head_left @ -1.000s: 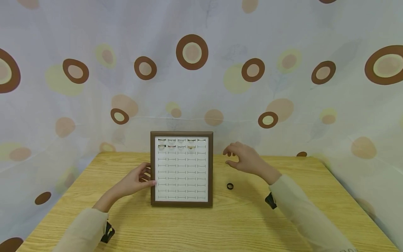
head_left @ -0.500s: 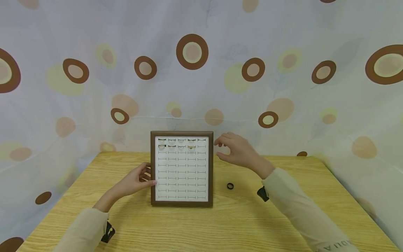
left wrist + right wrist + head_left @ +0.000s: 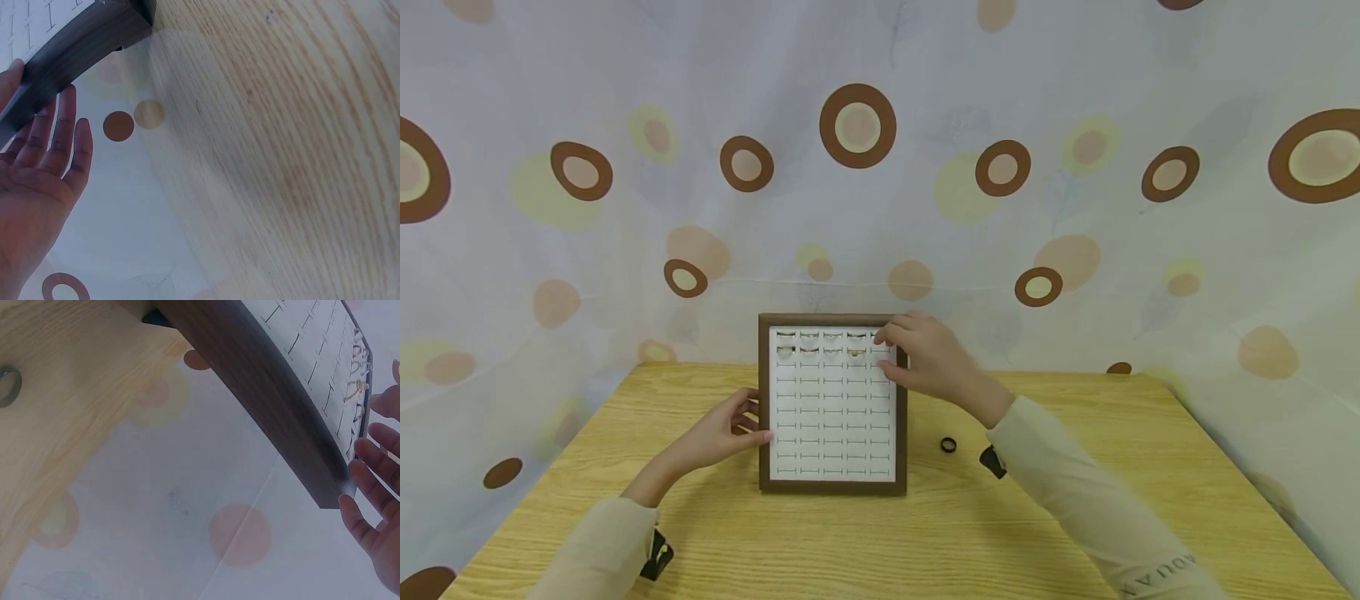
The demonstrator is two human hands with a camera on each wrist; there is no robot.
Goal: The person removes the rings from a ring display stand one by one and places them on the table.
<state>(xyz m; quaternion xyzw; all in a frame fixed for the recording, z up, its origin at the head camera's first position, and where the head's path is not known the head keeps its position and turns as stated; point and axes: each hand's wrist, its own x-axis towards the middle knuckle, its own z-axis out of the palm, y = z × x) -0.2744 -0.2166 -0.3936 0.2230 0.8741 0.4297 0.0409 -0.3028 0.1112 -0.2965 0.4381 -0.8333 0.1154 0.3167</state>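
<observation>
A brown-framed ring display board (image 3: 832, 486) with a white slotted panel leans upright on the table. My left hand (image 3: 726, 433) grips its left side, thumb on the front and fingers behind; in the left wrist view this hand (image 3: 37, 187) supports the dark frame edge. Rings fill the first slots of the top two rows, among them a gold ring (image 3: 854, 353). Over the board's upper right corner is my right hand (image 3: 936, 358), fingers loosely bent beside the end of the top row. Nothing shows between its thumb and fingers in the right wrist view.
A black ring (image 3: 948, 451) lies on the wooden table (image 3: 850, 550), right of the board. Behind the table hangs a pale curtain (image 3: 925, 242) printed with brown circles. Dark wrist cameras sit under both sleeves.
My right hand has moved left, from beside the board to over its upper right corner. The left hand, board and black ring have stayed put.
</observation>
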